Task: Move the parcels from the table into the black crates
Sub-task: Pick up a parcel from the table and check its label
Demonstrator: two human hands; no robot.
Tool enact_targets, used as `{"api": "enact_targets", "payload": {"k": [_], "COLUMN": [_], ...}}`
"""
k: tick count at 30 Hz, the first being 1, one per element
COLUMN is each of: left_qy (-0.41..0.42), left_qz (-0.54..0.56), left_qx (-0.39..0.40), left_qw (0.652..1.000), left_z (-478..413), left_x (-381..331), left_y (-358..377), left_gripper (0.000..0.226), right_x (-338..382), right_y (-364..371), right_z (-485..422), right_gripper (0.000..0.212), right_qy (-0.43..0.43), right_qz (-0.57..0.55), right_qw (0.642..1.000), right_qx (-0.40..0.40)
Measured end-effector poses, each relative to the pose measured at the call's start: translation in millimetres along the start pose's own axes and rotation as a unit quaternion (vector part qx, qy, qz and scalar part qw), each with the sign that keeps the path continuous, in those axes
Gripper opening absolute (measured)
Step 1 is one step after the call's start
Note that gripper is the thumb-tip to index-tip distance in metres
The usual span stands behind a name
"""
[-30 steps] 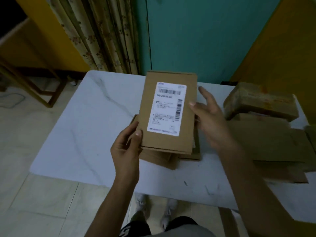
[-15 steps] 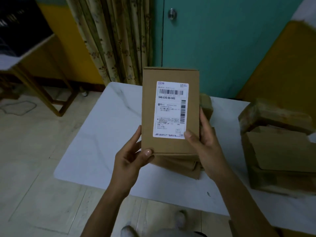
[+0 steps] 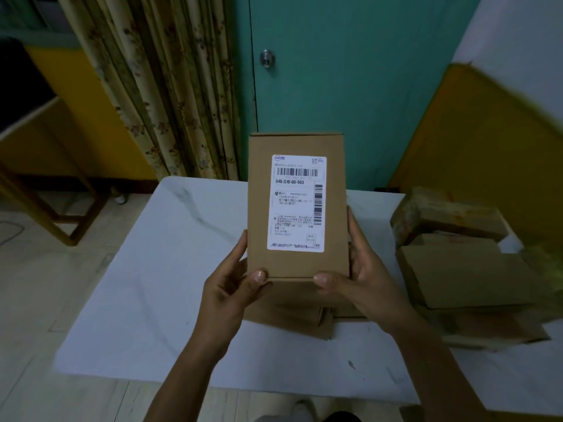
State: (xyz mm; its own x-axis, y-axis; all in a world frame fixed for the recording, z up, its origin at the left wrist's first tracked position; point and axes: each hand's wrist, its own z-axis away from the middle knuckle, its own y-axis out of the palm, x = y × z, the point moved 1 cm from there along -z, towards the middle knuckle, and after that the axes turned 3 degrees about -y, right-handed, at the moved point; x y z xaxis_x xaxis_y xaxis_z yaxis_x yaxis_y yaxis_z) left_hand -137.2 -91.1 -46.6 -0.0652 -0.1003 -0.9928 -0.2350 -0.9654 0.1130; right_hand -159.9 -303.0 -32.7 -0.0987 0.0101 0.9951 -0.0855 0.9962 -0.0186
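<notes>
A brown cardboard parcel (image 3: 259, 208) with a white shipping label is held upright above the white marble table (image 3: 158, 269). My left hand (image 3: 231, 287) grips its lower left corner, thumb on the front face. My right hand (image 3: 356, 269) grips its lower right side, thumb on the bottom edge. Under the held parcel, more flat parcels (image 3: 304, 315) lie stacked on the table. No black crate is in view.
A pile of brown boxes (image 3: 463, 269) fills the table's right side. Behind the table are a teal door (image 3: 350, 86) and a floral curtain (image 3: 158, 86). A wooden frame (image 3: 61, 220) stands on the tiled floor at the left.
The parcel has been lifted higher off the stack and stood more upright. My right hand moved from open beside it to gripping its lower right side. The view tilted upward.
</notes>
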Motion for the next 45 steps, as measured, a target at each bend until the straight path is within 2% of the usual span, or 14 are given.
{"api": "enact_targets", "payload": {"k": [18, 23, 26, 33, 36, 45], "left_qy": [0.009, 0.002, -0.004, 0.001, 0.003, 0.018], "left_qz": [0.013, 0.013, 0.013, 0.014, 0.017, 0.044], "left_qx": [-0.054, -0.090, -0.149, -0.305, -0.341, -0.475], "left_qw": [0.998, 0.996, 0.989, 0.952, 0.940, 0.879], "left_z": [8.1, 23.3, 36.7, 96.0, 127.5, 238.3], "left_x": [15.3, 21.9, 23.4, 20.5, 22.0, 7.3], "left_y": [50.0, 43.9, 25.5, -63.3, -112.2, -308.9], "left_gripper": [0.060, 0.056, 0.049, 0.048, 0.052, 0.063], "right_x": [-20.1, -25.3, -29.6, -39.1, -36.7, -24.0], "right_y": [-45.6, -34.8, -14.2, 97.4, 162.1, 422.3], "right_z": [2.4, 8.2, 6.1, -13.9, -25.1, -41.5], "right_gripper": [0.107, 0.108, 0.109, 0.101, 0.099, 0.099], "right_qy": [0.009, 0.041, 0.054, 0.080, 0.086, 0.078], "right_qz": [-0.004, -0.028, -0.027, -0.029, -0.022, 0.018], "right_qw": [1.000, 0.998, 0.996, 0.973, 0.963, 0.919], "right_qx": [0.027, 0.033, 0.069, 0.215, 0.254, 0.387]}}
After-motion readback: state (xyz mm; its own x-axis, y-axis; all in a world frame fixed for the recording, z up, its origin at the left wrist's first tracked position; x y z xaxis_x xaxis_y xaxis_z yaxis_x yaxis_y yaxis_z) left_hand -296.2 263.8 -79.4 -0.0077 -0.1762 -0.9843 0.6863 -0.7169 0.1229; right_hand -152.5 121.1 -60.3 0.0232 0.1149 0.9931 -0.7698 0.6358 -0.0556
